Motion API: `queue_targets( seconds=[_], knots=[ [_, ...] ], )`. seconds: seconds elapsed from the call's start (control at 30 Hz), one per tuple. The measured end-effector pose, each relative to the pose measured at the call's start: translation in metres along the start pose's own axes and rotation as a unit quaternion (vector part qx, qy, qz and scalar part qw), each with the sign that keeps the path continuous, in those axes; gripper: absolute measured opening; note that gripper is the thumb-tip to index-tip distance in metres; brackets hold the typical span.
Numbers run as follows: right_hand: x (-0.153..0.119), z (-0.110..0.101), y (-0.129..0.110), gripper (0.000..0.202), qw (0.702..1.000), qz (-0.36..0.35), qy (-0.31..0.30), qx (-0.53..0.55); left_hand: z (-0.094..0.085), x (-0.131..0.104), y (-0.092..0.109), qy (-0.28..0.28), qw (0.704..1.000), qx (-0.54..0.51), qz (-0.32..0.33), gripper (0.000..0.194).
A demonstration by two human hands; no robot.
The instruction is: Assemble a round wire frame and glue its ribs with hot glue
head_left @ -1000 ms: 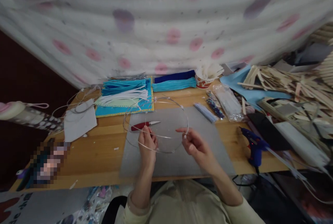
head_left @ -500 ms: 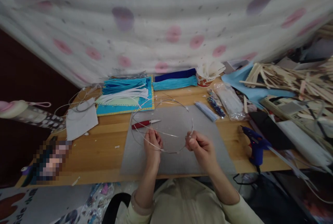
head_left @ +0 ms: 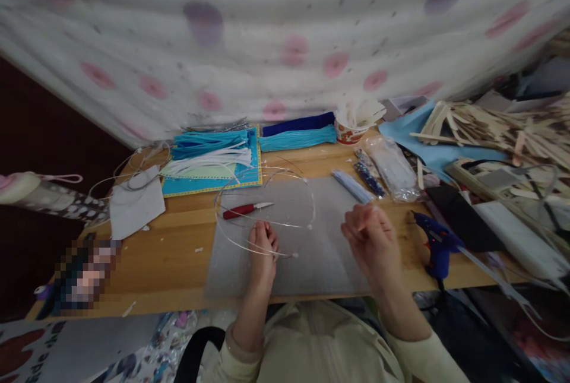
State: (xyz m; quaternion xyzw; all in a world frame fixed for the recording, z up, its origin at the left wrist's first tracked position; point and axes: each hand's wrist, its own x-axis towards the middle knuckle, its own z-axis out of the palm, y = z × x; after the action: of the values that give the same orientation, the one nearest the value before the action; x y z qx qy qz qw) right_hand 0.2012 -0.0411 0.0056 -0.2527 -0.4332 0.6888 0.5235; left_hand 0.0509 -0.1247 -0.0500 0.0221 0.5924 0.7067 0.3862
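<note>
My left hand [head_left: 264,244] pinches a thin wire ring [head_left: 258,251] above the grey mat [head_left: 329,264]. Loops of this wire spread over the mat, with small whitish bits along their right side. A red-handled knife [head_left: 239,211] lies on the mat behind my left hand, seen through the loops. To the right of the wire, my right hand [head_left: 371,234] is raised over the mat's right side, its fingers curled together; whether they hold anything is too small to tell.
A blue glue gun [head_left: 439,246] stands at the right beside a black item and a white bar. Pipe cleaners [head_left: 209,145] lie on a blue board at the back left. Wooden sticks [head_left: 485,127] pile up at the back right. A bottle [head_left: 53,196] lies left.
My right hand has let go of the wire and moved right, away from it. The wire's right side has shifted left, while my left hand keeps its pinch.
</note>
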Motion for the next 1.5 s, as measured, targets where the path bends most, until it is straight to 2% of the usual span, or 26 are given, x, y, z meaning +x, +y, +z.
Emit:
queue_targets(
  seconds=[0.17, 0.27, 0.4, 0.5, 0.6, 0.67, 0.73, 0.83, 0.9, 1.0, 1.1, 1.27, 1.37, 1.43, 1.5],
  knots=[
    [0.019, -0.033, -0.055, 0.045, 0.995, -0.069, 0.072, 0.006, -0.002, 0.003, 0.005, 0.018, 0.999, -0.012, -0.027, 0.049],
    [0.016, -0.041, -0.067, 0.041, 0.995, -0.071, 0.074, 0.017, -0.001, 0.004, 0.008, 0.022, 0.999, -0.012, -0.033, 0.05],
    [0.005, -0.029, -0.046, 0.027, 0.997, -0.039, 0.059, -0.016, 0.0, 0.003, 0.01, 0.026, 0.999, -0.014, -0.032, 0.05],
    [0.004, -0.019, -0.022, 0.022, 0.997, 0.029, 0.001, -0.07, 0.0, 0.002, 0.01, 0.028, 0.999, -0.023, -0.026, 0.049],
    [0.008, -0.02, -0.01, 0.028, 0.99, 0.062, -0.051, -0.116, -0.004, 0.001, 0.014, 0.03, 0.999, -0.033, -0.021, 0.048],
    [0.01, -0.025, -0.009, 0.027, 0.985, 0.046, -0.04, -0.158, -0.009, 0.003, 0.02, 0.035, 0.999, -0.034, -0.018, 0.047],
    [0.012, -0.033, -0.01, 0.021, 0.977, 0.008, 0.001, -0.214, -0.019, 0.007, 0.029, 0.047, 0.998, -0.036, -0.009, 0.045],
    [0.015, -0.044, -0.01, 0.019, 0.95, -0.04, 0.053, -0.304, -0.037, 0.013, 0.045, 0.078, 0.996, -0.039, 0.022, 0.04],
    [0.017, -0.048, -0.006, 0.026, 0.93, -0.051, 0.053, -0.361, -0.049, 0.015, 0.052, 0.092, 0.994, -0.042, 0.033, 0.038],
    [0.022, -0.042, 0.004, 0.045, 0.906, -0.037, -0.011, -0.422, -0.061, 0.015, 0.054, 0.087, 0.995, -0.051, 0.027, 0.036],
    [0.028, -0.027, 0.012, 0.056, 0.903, -0.022, -0.079, -0.422, -0.065, 0.015, 0.047, 0.075, 0.996, -0.055, 0.011, 0.035],
    [0.05, -0.006, 0.024, 0.054, 0.903, -0.02, -0.137, -0.408, -0.065, 0.017, 0.037, 0.08, 0.995, -0.057, 0.013, 0.042],
    [0.062, -0.003, 0.041, 0.034, 0.872, 0.009, -0.217, -0.44, -0.068, 0.019, 0.035, 0.08, 0.994, -0.069, 0.011, 0.043],
    [0.064, 0.0, 0.057, 0.026, 0.821, 0.013, -0.251, -0.513, -0.071, 0.019, 0.033, 0.083, 0.994, -0.074, 0.009, 0.043],
    [0.059, 0.006, 0.073, 0.025, 0.759, 0.011, -0.259, -0.597, -0.075, 0.019, 0.031, 0.084, 0.994, -0.072, 0.013, 0.043]
  ],
)
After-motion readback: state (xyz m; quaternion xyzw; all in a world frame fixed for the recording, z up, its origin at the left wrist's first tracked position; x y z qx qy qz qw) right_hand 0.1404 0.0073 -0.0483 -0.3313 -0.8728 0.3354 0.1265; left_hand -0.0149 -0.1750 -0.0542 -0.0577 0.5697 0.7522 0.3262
